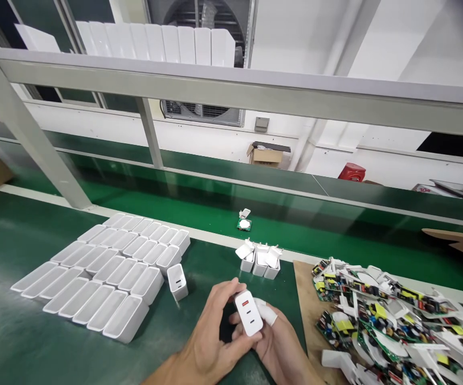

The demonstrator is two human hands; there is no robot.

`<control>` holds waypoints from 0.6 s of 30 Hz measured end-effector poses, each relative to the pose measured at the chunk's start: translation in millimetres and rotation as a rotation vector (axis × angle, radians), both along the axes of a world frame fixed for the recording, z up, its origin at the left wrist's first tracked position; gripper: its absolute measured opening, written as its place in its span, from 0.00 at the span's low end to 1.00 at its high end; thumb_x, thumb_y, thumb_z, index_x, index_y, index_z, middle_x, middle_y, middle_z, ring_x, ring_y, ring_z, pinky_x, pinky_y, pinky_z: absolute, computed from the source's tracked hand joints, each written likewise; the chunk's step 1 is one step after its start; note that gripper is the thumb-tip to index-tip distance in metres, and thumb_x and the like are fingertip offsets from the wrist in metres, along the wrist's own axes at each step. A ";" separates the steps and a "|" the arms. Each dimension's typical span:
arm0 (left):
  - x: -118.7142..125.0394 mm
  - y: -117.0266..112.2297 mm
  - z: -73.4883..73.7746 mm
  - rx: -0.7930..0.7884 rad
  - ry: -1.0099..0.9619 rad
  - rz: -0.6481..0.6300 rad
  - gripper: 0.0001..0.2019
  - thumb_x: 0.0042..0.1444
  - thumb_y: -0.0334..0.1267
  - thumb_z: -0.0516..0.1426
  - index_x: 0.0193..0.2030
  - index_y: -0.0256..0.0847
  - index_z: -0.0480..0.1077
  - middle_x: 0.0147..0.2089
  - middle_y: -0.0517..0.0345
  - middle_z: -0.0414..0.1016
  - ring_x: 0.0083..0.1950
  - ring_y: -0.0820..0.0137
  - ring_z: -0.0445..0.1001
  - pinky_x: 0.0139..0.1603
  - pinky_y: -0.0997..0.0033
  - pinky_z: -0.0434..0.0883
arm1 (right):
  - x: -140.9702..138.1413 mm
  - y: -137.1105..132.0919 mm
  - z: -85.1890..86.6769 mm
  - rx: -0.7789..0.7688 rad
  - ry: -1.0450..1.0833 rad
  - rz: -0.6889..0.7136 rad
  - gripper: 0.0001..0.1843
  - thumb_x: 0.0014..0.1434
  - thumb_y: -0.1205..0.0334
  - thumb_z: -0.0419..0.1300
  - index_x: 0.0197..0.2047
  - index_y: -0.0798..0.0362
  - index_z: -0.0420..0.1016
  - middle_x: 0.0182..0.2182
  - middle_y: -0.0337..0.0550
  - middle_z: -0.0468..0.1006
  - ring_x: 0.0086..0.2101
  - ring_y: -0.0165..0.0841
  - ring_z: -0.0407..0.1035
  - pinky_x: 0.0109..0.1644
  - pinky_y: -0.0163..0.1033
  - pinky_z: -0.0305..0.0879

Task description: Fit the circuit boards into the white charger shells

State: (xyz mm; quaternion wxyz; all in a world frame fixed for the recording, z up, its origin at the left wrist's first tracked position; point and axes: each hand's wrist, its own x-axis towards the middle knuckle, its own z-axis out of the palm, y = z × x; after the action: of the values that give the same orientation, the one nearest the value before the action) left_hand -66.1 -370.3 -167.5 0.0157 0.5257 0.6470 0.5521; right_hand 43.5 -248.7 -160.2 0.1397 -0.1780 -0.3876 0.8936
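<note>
A white USB charger [249,314] is held up between both hands, its end with one red port and two small dark slots facing me. My left hand [211,331] grips it from the left, with fingertips along the top edge and the thumb at the lower end. Behind and to the right, my right hand [279,339] is closed around it; white covers sit on some of its fingers. Left of the hands, one open white charger case [177,282] stands by itself. Beyond them are several small cases [258,266] with loose white pieces on top.
Rows of open white cases [106,267] cover the left of the green table. On the right, many circuit boards with white parts [392,321] are heaped on a brown board [301,283]. A small circuit board [244,224] lies farther back, below a grey shelf rail [231,88].
</note>
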 end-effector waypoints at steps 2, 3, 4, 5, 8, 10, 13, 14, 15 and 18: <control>-1.9 0.7 0.6 0.010 0.020 -0.007 0.42 0.62 0.34 0.67 0.77 0.56 0.51 0.63 0.48 0.72 0.63 0.54 0.75 0.62 0.52 0.77 | -0.5 -0.3 -0.5 -0.062 -0.033 -0.001 0.25 0.56 0.44 0.75 0.44 0.57 0.83 0.34 0.50 0.85 0.37 0.45 0.82 0.49 0.52 0.78; -2.9 1.0 1.3 0.009 0.031 -0.013 0.41 0.62 0.33 0.66 0.76 0.55 0.51 0.63 0.48 0.72 0.63 0.54 0.75 0.63 0.52 0.77 | -0.7 0.1 -2.4 -0.067 -0.049 -0.015 0.25 0.55 0.43 0.75 0.44 0.57 0.84 0.35 0.50 0.85 0.38 0.46 0.82 0.51 0.52 0.78; -3.9 1.2 1.9 0.001 0.042 -0.015 0.41 0.63 0.32 0.65 0.76 0.55 0.51 0.64 0.48 0.72 0.63 0.53 0.74 0.63 0.51 0.76 | -0.8 0.9 -5.3 -0.042 -0.063 -0.042 0.26 0.54 0.42 0.75 0.44 0.56 0.84 0.37 0.51 0.86 0.40 0.47 0.82 0.52 0.53 0.78; -4.9 1.3 2.4 -0.014 0.056 -0.011 0.40 0.64 0.31 0.64 0.77 0.54 0.51 0.65 0.47 0.71 0.64 0.53 0.73 0.64 0.50 0.76 | -0.8 2.0 -8.8 0.023 -0.080 -0.088 0.27 0.54 0.41 0.75 0.45 0.55 0.84 0.40 0.51 0.86 0.42 0.48 0.81 0.53 0.53 0.77; -9.0 0.6 0.8 -0.116 0.103 0.044 0.38 0.67 0.29 0.59 0.78 0.54 0.48 0.67 0.44 0.69 0.68 0.50 0.69 0.67 0.43 0.73 | 0.7 5.9 -18.8 0.388 -0.095 -0.259 0.26 0.58 0.40 0.73 0.51 0.50 0.84 0.51 0.52 0.84 0.49 0.48 0.80 0.57 0.51 0.77; -12.2 -0.8 -2.6 -0.209 0.113 0.087 0.38 0.67 0.28 0.57 0.79 0.54 0.47 0.66 0.43 0.69 0.68 0.49 0.68 0.66 0.41 0.73 | 2.6 7.2 -22.2 0.680 -0.058 -0.277 0.22 0.65 0.45 0.68 0.56 0.48 0.83 0.56 0.52 0.82 0.52 0.46 0.78 0.57 0.46 0.77; -18.2 -4.0 -3.5 -0.322 0.068 0.114 0.38 0.67 0.30 0.57 0.79 0.53 0.47 0.60 0.44 0.72 0.62 0.51 0.73 0.61 0.45 0.77 | 4.2 4.2 -23.7 1.035 0.015 -0.344 0.16 0.73 0.53 0.58 0.58 0.46 0.80 0.55 0.50 0.81 0.51 0.40 0.78 0.56 0.39 0.76; -21.0 -4.8 -0.6 -0.345 0.051 0.127 0.37 0.67 0.31 0.57 0.79 0.53 0.48 0.59 0.45 0.73 0.59 0.52 0.75 0.59 0.46 0.78 | 4.0 2.1 -24.5 1.133 0.040 -0.407 0.16 0.74 0.56 0.56 0.59 0.46 0.79 0.54 0.49 0.81 0.50 0.38 0.78 0.56 0.37 0.75; -24.5 -5.3 4.9 -0.358 0.040 0.147 0.37 0.67 0.32 0.57 0.79 0.53 0.48 0.58 0.46 0.74 0.56 0.53 0.77 0.58 0.47 0.79 | 3.3 -0.4 -25.8 1.223 0.065 -0.483 0.16 0.75 0.59 0.54 0.60 0.45 0.78 0.54 0.48 0.81 0.49 0.38 0.79 0.55 0.37 0.75; -40.7 -1.9 35.2 -0.386 0.044 0.197 0.39 0.65 0.35 0.58 0.79 0.52 0.48 0.61 0.47 0.74 0.56 0.53 0.78 0.58 0.49 0.77 | -0.4 -7.6 -33.9 1.466 0.124 -0.617 0.19 0.73 0.67 0.54 0.62 0.43 0.75 0.50 0.47 0.82 0.47 0.37 0.80 0.53 0.37 0.75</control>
State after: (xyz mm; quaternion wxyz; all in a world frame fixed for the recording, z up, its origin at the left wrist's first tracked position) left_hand -106.8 -372.2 -132.3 0.0481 0.4592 0.7891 0.4052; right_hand 43.1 -256.3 -194.1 0.4835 -0.0899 -0.8013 0.3406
